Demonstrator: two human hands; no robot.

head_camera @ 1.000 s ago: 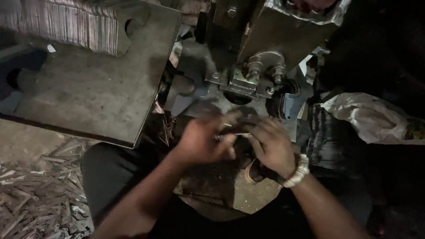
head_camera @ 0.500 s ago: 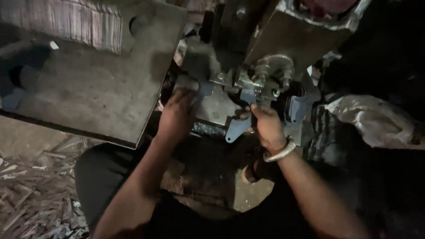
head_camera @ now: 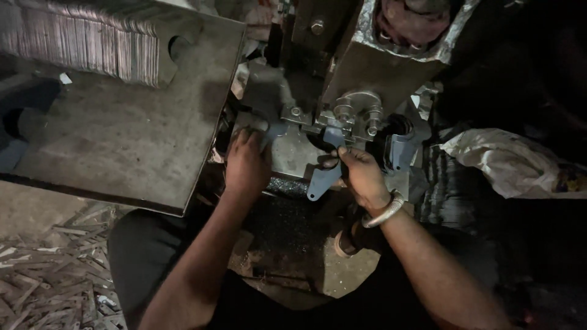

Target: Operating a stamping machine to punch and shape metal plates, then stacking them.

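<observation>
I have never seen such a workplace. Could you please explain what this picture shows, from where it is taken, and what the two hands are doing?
The picture comes from a camera worn on the person's head, looking down at their own arms. In front stands a heavy metal machine, probably a press. The right hand, with a metal bangle on the wrist, holds a flat grey metal piece just under the machine's bolted part. The left hand rests on the machine's bed, touching another small grey piece. To the left lies a thick steel plate carrying a row of stacked thin metal pieces. Metal scraps cover the floor, and a white bag lies at the right.
</observation>
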